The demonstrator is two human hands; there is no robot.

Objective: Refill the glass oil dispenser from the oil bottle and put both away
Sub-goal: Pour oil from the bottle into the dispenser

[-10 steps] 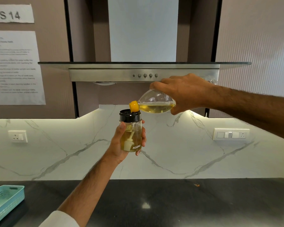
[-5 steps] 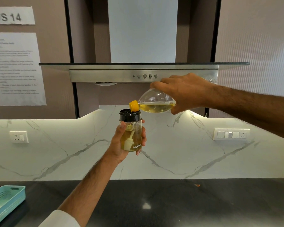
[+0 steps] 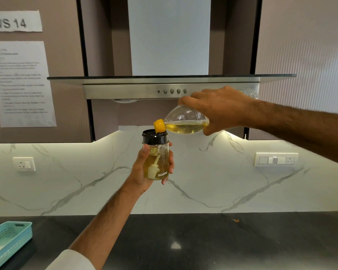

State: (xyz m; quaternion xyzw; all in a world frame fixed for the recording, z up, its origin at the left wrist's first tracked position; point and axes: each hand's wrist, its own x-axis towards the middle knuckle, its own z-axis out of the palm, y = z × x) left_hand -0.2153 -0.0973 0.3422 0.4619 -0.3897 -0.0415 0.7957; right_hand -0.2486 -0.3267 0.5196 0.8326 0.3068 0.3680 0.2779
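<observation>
A person's two bare arms reach forward above a dark desk (image 3: 203, 240) in a kitchen, seen from a head-worn camera.

The left hand (image 3: 144, 170) holds a small glass oil dispenser (image 3: 157, 162) upright in the air, well above the desk. The thumb curls round its left side and the fingertips wrap round its right side, so the jar sits in the palm. The dispenser has a black lid (image 3: 154, 137), pale yellow oil filling most of its body, a white part inside, and the word "AGARO" printed low on its front.

The right hand (image 3: 219, 110) grasps a clear plastic oil bottle (image 3: 185, 121) from above, fingers curled over its body. The bottle lies almost on its side, up and to the right of the dispenser, with oil pooled along its lower side. Its yellow cap (image 3: 159, 125) points left and slightly down, just over the right part of the black lid, touching or nearly touching it. Whether oil is flowing cannot be told.

Behind the hands is a white marble-patterned wall with a socket (image 3: 24, 164) on the left and a switch panel (image 3: 276, 159) on the right. Above hangs a steel cooker hood (image 3: 125, 90) with a row of round buttons. A paper sign reading "WS 14" (image 3: 14, 21) and a printed sheet are fixed to a cabinet at upper left. A teal plastic tray (image 3: 18, 234) sits at the desk's left edge.
</observation>
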